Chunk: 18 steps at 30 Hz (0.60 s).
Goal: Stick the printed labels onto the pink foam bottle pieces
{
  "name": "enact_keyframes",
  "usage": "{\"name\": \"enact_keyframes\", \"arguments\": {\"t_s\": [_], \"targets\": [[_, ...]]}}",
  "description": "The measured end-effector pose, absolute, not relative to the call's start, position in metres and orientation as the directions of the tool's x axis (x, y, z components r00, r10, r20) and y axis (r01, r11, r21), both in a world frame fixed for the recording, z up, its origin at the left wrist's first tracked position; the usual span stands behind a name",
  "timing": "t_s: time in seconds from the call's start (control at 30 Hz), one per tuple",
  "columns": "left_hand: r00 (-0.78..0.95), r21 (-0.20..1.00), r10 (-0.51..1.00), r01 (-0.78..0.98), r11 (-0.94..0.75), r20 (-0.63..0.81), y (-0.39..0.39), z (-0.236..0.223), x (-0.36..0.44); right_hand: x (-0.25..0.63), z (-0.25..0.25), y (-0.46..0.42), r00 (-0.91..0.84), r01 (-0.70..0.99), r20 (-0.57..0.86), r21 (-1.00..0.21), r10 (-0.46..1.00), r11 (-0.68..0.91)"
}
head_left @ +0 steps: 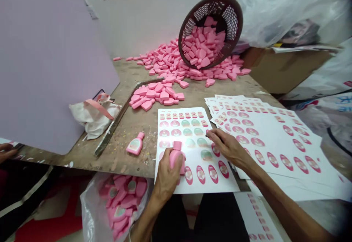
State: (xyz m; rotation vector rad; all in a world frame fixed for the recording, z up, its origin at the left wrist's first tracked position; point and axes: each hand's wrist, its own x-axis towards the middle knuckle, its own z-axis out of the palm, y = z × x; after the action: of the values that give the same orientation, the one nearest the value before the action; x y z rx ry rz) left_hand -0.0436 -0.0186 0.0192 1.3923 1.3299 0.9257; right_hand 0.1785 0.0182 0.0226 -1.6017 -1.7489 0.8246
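My left hand (167, 174) is closed around a pink bottle-shaped foam piece (176, 157), held upright over the near edge of a sticker sheet (192, 148). My right hand (227, 145) rests on that sheet with its fingertips pinched together at a sticker near the sheet's right edge; what they grip is too small to name. One labelled pink foam bottle (135, 144) lies on the worn table left of the sheet.
A tipped brown basket (233, 18) spills pink foam pieces (170, 60) at the back. A smaller heap (155, 96) lies nearer. A stack of sticker sheets (275, 139) fans out right. A clear bag of finished pieces (121, 201) hangs below the table edge. Another person's hand (6, 151) shows far left.
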Motion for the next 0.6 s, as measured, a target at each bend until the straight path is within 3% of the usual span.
{"name": "enact_keyframes", "arguments": {"t_s": [0.07, 0.13, 0.27, 0.37, 0.6], "targets": [[0.157, 0.967, 0.954, 0.08, 0.244, -0.254, -0.022, 0.021, -0.033, 0.194, 0.005, 0.006, 0.036, 0.679, 0.083, -0.734, 0.996, 0.037], [0.219, 0.942, 0.921, -0.026, 0.335, -0.322, -0.023, 0.021, -0.019, 0.201, -0.009, -0.005, 0.048, 0.764, 0.166, -0.642, 0.985, 0.071], [0.208, 0.943, 0.928, -0.058, 0.327, -0.309, -0.024, 0.015, 0.007, 0.201, -0.021, -0.016, -0.039, 0.893, 0.375, -0.402, 0.926, 0.2], [0.19, 0.954, 0.94, -0.041, 0.298, -0.285, -0.024, 0.007, 0.02, 0.198, -0.021, -0.018, -0.094, 0.932, 0.431, -0.279, 0.898, 0.231], [0.23, 0.963, 0.939, -0.012, 0.268, -0.258, -0.023, 0.002, 0.026, 0.195, -0.021, -0.022, -0.113, 0.934, 0.493, -0.243, 0.863, 0.261]]}}
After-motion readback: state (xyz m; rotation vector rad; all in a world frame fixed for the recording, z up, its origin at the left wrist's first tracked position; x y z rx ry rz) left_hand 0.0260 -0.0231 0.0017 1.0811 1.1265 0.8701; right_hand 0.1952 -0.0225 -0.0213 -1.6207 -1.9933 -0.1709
